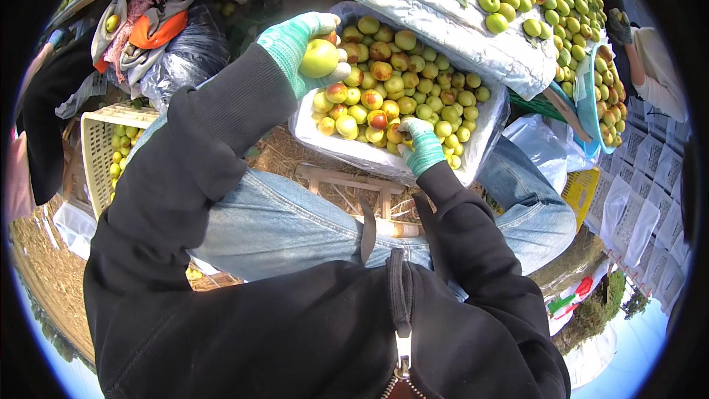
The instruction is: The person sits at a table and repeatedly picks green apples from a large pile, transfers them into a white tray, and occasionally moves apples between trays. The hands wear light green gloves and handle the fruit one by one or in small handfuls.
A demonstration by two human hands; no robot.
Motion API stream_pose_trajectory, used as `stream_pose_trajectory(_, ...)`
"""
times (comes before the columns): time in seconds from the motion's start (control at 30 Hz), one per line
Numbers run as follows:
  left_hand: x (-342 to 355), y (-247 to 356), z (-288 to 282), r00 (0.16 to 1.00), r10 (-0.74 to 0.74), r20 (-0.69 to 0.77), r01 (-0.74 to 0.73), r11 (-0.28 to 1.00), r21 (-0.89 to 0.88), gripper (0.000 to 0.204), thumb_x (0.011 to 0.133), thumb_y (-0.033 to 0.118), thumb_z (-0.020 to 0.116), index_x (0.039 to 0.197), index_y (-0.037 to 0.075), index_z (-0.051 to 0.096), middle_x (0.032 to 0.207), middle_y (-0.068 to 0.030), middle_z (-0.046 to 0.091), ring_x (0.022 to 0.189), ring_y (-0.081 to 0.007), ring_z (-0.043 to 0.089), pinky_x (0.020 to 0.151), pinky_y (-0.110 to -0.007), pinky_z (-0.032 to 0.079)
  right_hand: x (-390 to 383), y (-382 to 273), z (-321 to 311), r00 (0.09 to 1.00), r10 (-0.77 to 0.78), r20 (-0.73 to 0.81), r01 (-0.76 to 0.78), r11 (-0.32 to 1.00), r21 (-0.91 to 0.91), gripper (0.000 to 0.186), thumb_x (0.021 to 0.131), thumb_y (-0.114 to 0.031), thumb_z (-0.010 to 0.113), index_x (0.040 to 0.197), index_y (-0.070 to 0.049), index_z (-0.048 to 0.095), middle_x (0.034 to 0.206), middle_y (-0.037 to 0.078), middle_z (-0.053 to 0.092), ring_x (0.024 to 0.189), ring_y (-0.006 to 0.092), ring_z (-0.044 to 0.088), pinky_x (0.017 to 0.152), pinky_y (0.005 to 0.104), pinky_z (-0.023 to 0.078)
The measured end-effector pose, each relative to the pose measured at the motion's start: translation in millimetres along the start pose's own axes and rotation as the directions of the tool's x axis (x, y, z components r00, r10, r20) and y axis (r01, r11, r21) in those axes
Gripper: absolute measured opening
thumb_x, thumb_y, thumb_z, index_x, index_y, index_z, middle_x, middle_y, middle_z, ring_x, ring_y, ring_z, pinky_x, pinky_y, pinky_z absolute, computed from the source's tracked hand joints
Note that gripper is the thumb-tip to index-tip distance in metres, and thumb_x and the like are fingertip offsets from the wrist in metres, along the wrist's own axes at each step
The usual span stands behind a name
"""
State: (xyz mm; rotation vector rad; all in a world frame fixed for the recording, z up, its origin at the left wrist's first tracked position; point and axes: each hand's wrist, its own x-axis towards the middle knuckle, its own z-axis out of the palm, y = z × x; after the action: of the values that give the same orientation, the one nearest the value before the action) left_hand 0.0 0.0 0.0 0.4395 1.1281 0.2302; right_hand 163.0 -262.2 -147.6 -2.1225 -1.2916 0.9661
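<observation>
My left hand (pixel 299 48), in a green-and-white glove, is raised over the upper left rim of a white box (pixel 487 122) with a clear plastic liner. Its fingers are closed round a large yellow-green jujube (pixel 319 58); a reddish one shows behind it by the fingertips. Many green jujubes (pixel 425 89), some blushed red-brown, fill the box. At its near side my right hand (pixel 422 149), gloved alike, reaches in among the fruit. The fingers there are bent together, and whatever lies between them is hidden.
A pale quilted cover (pixel 443 15) slopes behind the box, with many jujubes (pixel 569 0) heaped on it. A blue basket (pixel 591 92) of fruit stands right, a cream crate (pixel 107 129) left. A wooden stool (pixel 351 179) is between my knees. Other people work at both sides.
</observation>
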Motion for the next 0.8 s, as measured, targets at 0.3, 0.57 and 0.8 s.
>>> stream_pose_trajectory(0.3,0.2,2.9,-0.7,1.0,0.014,-0.008,-0.014,0.999,-0.033,0.025,0.09,0.022,0.06,0.11,0.006,0.06,0.094,-0.0068,0.059,0.079,-0.0183,0.061,0.061,-0.028,0.056,83.8,-13.7,-44.6,0.919,-0.052,-0.39,0.016,0.995,-0.096,0.027,0.082,-0.006,0.065,0.108,-0.007,0.058,0.102,0.014,0.059,0.086,0.029,0.059,0.077,0.0364,0.05)
stream_pose_trajectory(0.57,0.8,12.6,-6.1,0.995,0.051,0.088,-0.055,0.997,0.047,0.055,0.077,-0.011,0.065,0.126,0.007,0.051,0.112,-0.0066,0.054,0.099,-0.0131,0.056,0.083,-0.025,0.055,187.7,-46.7,-35.2,0.961,0.083,-0.265,-0.248,0.685,-0.685,0.083,0.072,-0.049,0.071,0.137,-0.009,0.039,0.137,0.017,0.044,0.127,0.0306,0.041,0.107,0.0367,0.033)
stream_pose_trajectory(0.8,0.2,16.0,-3.6,0.999,0.046,-0.016,-0.047,0.997,-0.057,0.029,0.092,0.022,0.056,0.118,0.01,0.058,0.102,-0.0081,0.058,0.086,-0.0181,0.061,0.069,-0.03,0.058,191.2,0.4,-47.4,0.985,0.171,-0.02,-0.164,0.901,-0.402,0.075,0.074,-0.039,0.068,0.135,-0.007,0.038,0.132,0.01,0.048,0.124,0.0237,0.041,0.107,0.0341,0.033)
